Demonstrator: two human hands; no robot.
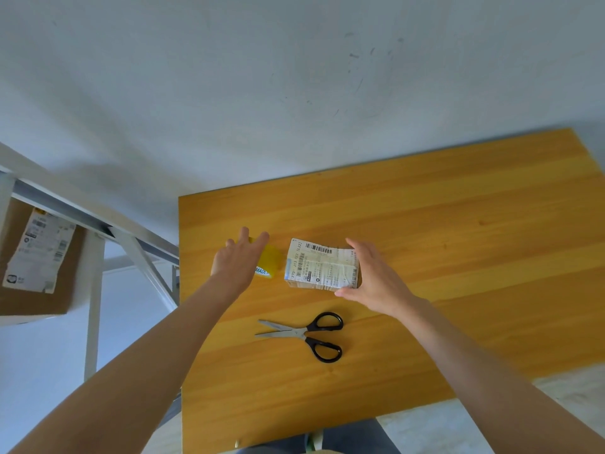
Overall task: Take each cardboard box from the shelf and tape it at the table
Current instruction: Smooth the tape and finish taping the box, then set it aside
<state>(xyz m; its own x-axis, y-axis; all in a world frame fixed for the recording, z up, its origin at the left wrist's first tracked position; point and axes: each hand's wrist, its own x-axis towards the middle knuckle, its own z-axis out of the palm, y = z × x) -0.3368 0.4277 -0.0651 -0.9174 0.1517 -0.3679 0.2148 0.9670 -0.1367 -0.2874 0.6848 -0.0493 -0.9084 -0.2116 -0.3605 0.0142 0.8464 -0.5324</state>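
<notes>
Your right hand [376, 276] is clasping the right end of the small cardboard box [320, 265], which is lying on the table [458, 224]; your left hand [237, 260] is spreading its fingers over the yellow tape roll [270, 262] just beside it; scissors [307, 334] are lying nearer you.

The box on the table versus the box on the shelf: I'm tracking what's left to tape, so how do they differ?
The table box looks smaller than the shelf box. A white label covers nearly all of the table box's top, only part of the shelf box's face. The right hand holds the table box; the shelf box is untouched. Both are brown cardboard.
</notes>
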